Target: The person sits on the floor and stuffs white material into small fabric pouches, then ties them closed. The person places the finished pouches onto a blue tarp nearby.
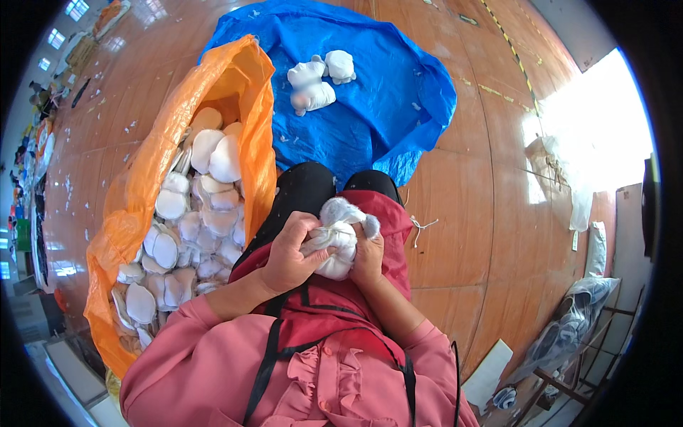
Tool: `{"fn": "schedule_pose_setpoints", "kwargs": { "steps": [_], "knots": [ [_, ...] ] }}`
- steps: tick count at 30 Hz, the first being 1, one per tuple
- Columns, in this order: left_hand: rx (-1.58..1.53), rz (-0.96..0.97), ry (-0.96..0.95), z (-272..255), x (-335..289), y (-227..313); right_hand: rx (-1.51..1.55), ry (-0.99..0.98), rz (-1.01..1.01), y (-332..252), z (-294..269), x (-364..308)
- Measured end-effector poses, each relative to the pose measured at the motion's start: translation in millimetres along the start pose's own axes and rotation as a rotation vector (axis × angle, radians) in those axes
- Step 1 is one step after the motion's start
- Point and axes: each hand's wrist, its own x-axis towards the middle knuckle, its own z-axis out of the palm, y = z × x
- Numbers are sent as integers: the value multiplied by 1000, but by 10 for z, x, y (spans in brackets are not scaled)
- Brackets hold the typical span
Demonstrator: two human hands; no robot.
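Over my lap I hold a small bundled white plush piece (336, 240) with grey fuzzy ends at its top. My left hand (293, 249) pinches its left side, with thumb and fingers bent into the fabric. On the other side my right hand (368, 255) is closed round its edge, its fingers partly hidden. Beyond my knees, a blue plastic sheet (377, 107) carries similar white plush pieces, one (340, 66) with small grey parts. To my left, an orange woven sack (128, 235) lies open, filled with flat, rounded white fabric pieces (166, 250).
A clear plastic bag with dark contents (573, 320) rests by a metal rack at the lower right. A white board (489, 373) lies near it. White scraps dot the brown floor (455, 228). Assorted goods line the far left wall.
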Motion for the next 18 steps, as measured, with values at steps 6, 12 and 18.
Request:
{"fn": "schedule_pose_setpoints", "kwargs": {
  "steps": [6,12,18],
  "knots": [
    [156,163,40,-215,85,24,-198,-167,108,-127,-97,69],
    [400,508,-230,-507,93,144,-628,-714,-79,-518,-7,172],
    [448,618,-304,-474,124,190,-999,-709,-440,-433,101,167]
  ]
}}
